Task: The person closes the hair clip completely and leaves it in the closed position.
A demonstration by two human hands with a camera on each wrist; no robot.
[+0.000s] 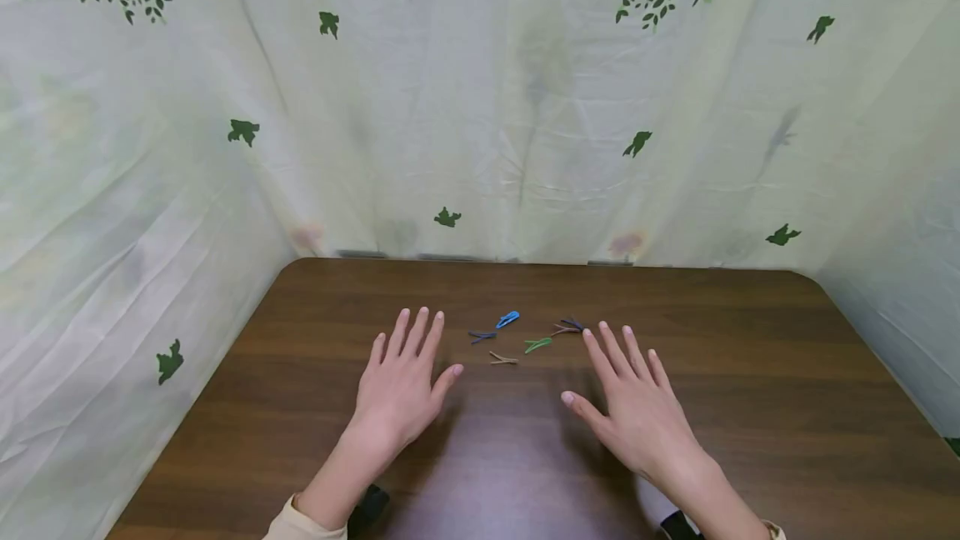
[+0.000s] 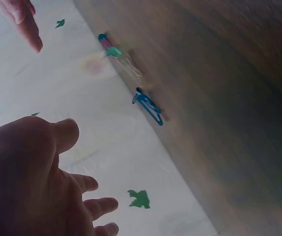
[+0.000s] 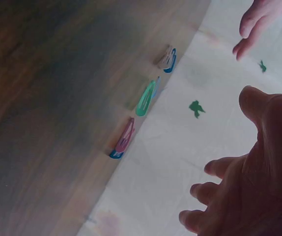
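Observation:
Several snap hair clips lie in a loose group on the table, between and beyond the hands. A bright blue clip [image 1: 509, 318] is farthest back, with a dark blue clip [image 1: 483, 336] to its left. In front of them are a green clip [image 1: 542, 343] and a beige clip [image 1: 503, 360]. A pink clip [image 3: 126, 136] overlaps a dark blue clip [image 3: 115, 154] in the right wrist view. My left hand [image 1: 399, 390] is spread, left of the group, holding nothing. My right hand [image 1: 643, 411] is likewise spread and bare, its index fingertip near the rightmost clips.
The brown wooden table [image 1: 750, 373] has rounded far corners. A pale curtain [image 1: 480, 107] with green leaf and bird prints hangs behind its far edge and along both sides. Dark wrist straps [image 1: 370, 507] show below the hands.

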